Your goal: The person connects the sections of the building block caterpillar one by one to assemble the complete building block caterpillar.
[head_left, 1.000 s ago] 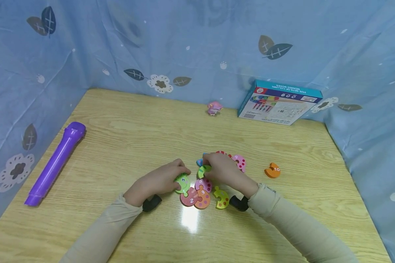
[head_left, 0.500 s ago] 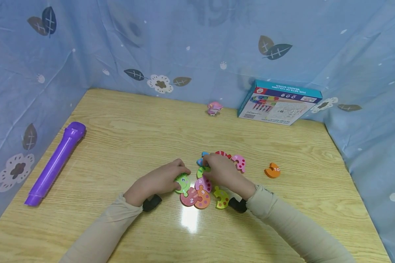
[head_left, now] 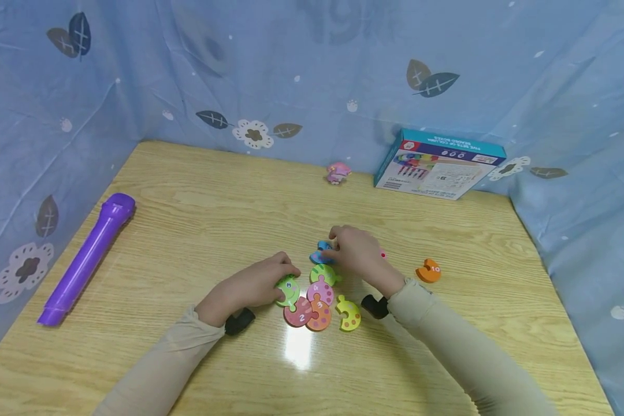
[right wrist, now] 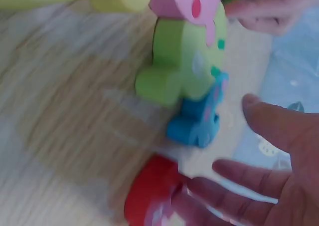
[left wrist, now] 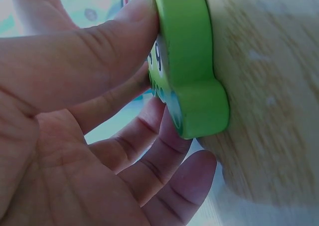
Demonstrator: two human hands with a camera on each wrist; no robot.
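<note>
My left hand (head_left: 255, 283) pinches the smiling green caterpillar-head puzzle piece (head_left: 290, 292) between thumb and fingers. From it curves a chain of pieces: red number 2 (head_left: 294, 315), orange number 3 (head_left: 318, 321), pink number 4 (head_left: 318, 290) and a striped green piece (head_left: 319, 274). My right hand (head_left: 361, 254) hovers over a blue piece (head_left: 318, 256), thumb and fingers spread. In the right wrist view that blue piece stands apart from the thumb, and a red piece (right wrist: 149, 188) lies by the fingers; contact there is unclear. Both hands partly hide pieces.
A yellow spotted piece (head_left: 349, 315) lies right of the chain, and orange number 10 (head_left: 429, 271) farther right. At the back stand a pink figurine (head_left: 338, 172) and a box (head_left: 439, 167). A purple microphone-shaped tube (head_left: 91, 254) lies along the left edge.
My right hand has let go of the striped green piece, now joined to pink number 4, and has moved up beside the blue piece. The left hand keeps its hold.
</note>
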